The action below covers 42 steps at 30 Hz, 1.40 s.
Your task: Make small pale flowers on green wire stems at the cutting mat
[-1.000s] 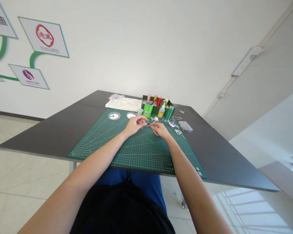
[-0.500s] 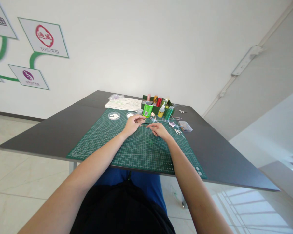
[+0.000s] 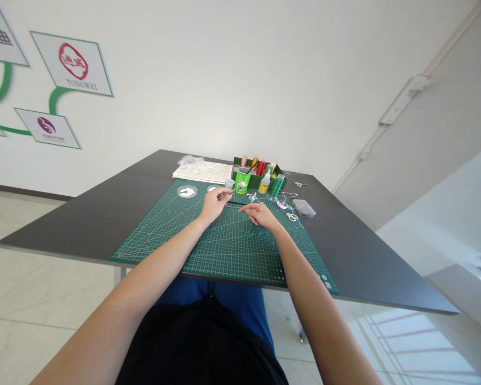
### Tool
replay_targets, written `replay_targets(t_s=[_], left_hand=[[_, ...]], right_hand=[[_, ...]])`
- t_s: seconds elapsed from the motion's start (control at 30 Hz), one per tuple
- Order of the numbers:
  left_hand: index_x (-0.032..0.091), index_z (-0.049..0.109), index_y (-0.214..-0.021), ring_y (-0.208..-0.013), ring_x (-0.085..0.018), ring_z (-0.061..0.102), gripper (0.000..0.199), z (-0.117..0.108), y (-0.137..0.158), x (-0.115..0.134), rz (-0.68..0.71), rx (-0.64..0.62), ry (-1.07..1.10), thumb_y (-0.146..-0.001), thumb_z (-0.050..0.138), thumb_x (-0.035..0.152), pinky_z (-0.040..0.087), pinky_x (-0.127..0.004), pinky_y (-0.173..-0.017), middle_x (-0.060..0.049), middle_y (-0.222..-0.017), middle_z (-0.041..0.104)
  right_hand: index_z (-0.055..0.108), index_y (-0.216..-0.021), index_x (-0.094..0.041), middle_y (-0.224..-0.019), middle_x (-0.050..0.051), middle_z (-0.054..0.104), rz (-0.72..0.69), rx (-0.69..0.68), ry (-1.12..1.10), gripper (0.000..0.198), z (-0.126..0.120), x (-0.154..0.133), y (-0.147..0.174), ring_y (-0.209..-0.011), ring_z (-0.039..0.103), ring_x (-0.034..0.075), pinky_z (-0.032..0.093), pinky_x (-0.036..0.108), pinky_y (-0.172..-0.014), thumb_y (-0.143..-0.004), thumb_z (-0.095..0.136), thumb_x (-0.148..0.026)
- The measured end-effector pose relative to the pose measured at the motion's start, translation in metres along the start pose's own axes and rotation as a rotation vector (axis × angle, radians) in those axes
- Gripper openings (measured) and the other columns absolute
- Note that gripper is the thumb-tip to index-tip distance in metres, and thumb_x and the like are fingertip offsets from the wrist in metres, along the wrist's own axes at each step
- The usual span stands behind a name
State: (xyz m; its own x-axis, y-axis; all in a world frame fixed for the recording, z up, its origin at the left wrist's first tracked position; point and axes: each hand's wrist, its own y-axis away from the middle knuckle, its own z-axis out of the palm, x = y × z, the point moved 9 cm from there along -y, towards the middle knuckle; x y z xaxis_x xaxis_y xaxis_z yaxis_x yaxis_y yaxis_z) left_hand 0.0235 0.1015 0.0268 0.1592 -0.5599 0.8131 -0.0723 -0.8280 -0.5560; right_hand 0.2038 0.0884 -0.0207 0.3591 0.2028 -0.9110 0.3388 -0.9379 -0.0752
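My left hand is closed in a pinch over the upper part of the green cutting mat. A small pale flower sticks out from its fingertips, in front of a green can. My right hand is closed too, its index finger stretched toward the left hand. A thin wire-like line runs between both hands, meeting the right fingertips. Just above that line shows a dark thin stick; whether it is held or lies on the mat cannot be told.
Behind the hands stand a glue bottle, a green spool and a dark green box of coloured rolls. White scissors and a clear case lie right. At left are a small dish and white sheets.
My left hand has shifted slightly left, and the pale flower has moved left with it, now before the green can. My right hand has barely moved.
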Motion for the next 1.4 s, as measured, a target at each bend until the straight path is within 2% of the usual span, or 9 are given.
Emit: replay_targets(t_s=[0.4,0.8,1.07,1.4], left_hand=[[0.017,0.077,-0.099,-0.063,-0.013,0.059,0.021,-0.008,-0.001,-0.010,-0.073,0.061,-0.055,-0.081,0.066,0.019,0.053,-0.026,-0.060,-0.005,-0.086,0.072],[0.018,0.077,-0.098,-0.067,-0.015,0.062,0.021,-0.015,-0.003,-0.013,-0.098,0.100,-0.190,-0.081,0.067,0.011,0.054,-0.031,-0.073,-0.005,-0.087,0.074],[0.018,0.078,-0.095,-0.073,-0.017,0.066,0.020,-0.016,-0.003,-0.015,-0.089,0.090,-0.232,-0.082,0.066,0.009,0.055,-0.033,-0.078,-0.005,-0.091,0.076],[0.019,0.078,-0.090,-0.080,-0.020,0.068,0.023,-0.011,0.000,-0.008,0.022,0.029,-0.384,-0.080,0.064,0.004,0.053,-0.035,-0.083,-0.006,-0.091,0.076]], right_hand=[[0.074,-0.104,-0.010,-0.043,-0.008,0.047,0.005,-0.071,0.001,0.035,0.007,0.001,0.000,-0.035,0.039,0.008,0.029,0.020,-0.040,-0.084,0.060,-0.035],[0.073,-0.106,-0.009,-0.044,-0.007,0.049,-0.010,-0.125,-0.002,0.038,0.013,-0.008,0.005,-0.037,0.040,0.008,0.028,0.020,-0.040,-0.085,0.061,-0.038],[0.074,-0.104,-0.010,-0.045,-0.006,0.050,-0.029,-0.155,-0.026,0.037,0.018,-0.017,0.009,-0.037,0.040,0.007,0.028,0.019,-0.040,-0.085,0.060,-0.038],[0.074,-0.106,-0.010,-0.045,-0.006,0.051,-0.065,-0.221,-0.077,0.038,0.028,-0.026,0.013,-0.037,0.039,0.007,0.029,0.020,-0.040,-0.085,0.062,-0.040]])
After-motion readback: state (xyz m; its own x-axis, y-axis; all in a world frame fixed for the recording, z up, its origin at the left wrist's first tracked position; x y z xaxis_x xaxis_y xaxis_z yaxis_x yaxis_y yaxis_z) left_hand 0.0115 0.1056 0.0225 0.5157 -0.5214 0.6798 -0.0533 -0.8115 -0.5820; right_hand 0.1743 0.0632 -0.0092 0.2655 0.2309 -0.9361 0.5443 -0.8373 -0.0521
